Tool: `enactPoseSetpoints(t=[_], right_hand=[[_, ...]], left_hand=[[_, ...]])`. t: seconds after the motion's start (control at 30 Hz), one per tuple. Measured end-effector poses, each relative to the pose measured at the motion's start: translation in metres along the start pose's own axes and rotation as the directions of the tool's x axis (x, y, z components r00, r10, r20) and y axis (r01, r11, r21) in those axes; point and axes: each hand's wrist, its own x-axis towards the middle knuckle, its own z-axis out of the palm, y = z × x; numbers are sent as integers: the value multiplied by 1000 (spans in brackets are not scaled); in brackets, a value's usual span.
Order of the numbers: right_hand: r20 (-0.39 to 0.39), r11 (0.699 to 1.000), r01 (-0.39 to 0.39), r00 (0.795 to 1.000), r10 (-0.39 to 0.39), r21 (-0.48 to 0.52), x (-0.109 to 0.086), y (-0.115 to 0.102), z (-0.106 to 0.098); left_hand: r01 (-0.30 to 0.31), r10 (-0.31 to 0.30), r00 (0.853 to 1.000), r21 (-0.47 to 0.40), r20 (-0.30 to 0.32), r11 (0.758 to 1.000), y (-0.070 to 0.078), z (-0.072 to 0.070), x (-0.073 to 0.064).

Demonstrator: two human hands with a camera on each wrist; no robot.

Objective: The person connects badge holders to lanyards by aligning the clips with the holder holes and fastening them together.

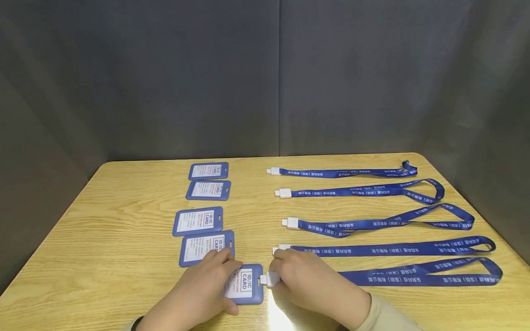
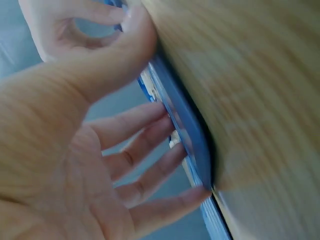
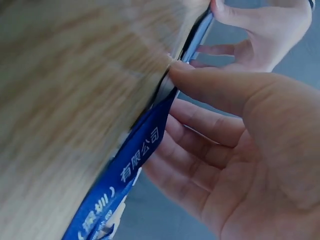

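Note:
My left hand (image 1: 200, 287) holds a blue ID card holder (image 1: 247, 284) by its long edges, thumb on the near side and fingers on the far side. In the left wrist view this card holder (image 2: 187, 120) lies flat, close to the wood. My right hand (image 1: 308, 278) pinches the white plastic clip (image 1: 272, 279) of a blue lanyard (image 1: 393, 277). The clip's narrow tip meets the slotted end of the card holder. White lettering shows on the lanyard strap (image 3: 132, 162) in the right wrist view, trailing away from the thumb and fingers.
Several more blue card holders (image 1: 198, 221) lie in a column at the left of the wooden table (image 1: 124, 220). To the right, several lanyards (image 1: 360, 225) stretch out in rows, white clips facing left. A dark curtain (image 1: 186, 82) hangs behind the table.

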Motion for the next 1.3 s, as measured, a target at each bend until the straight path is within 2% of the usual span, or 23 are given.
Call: enactPoseSetpoints(t=[0.2,0.33,0.63,0.93,1.13,1.3], right_hand=[[35,989,-21,999,16,149,3,9,-2],[60,979,-30,998,18,201,4,13,-2],[16,982,57,998,-60,178,6,12,-2],[25,978,24,999,-30,207,1,11,0],[17,978,48,998,-52,203,2,12,0],[41,978,58,997,-67,198,6,10,-2]], left_hand=[[28,-28,999,-22,-28,999,1,1,2],[28,-29,999,-26,-43,999,3,3,3],[47,-48,998,-22,-50,999,1,5,3],[45,-48,997,-51,-64,998,2,7,5],[45,-47,997,-36,-62,998,3,7,6],[53,-55,996,-32,-65,998,3,7,5]])
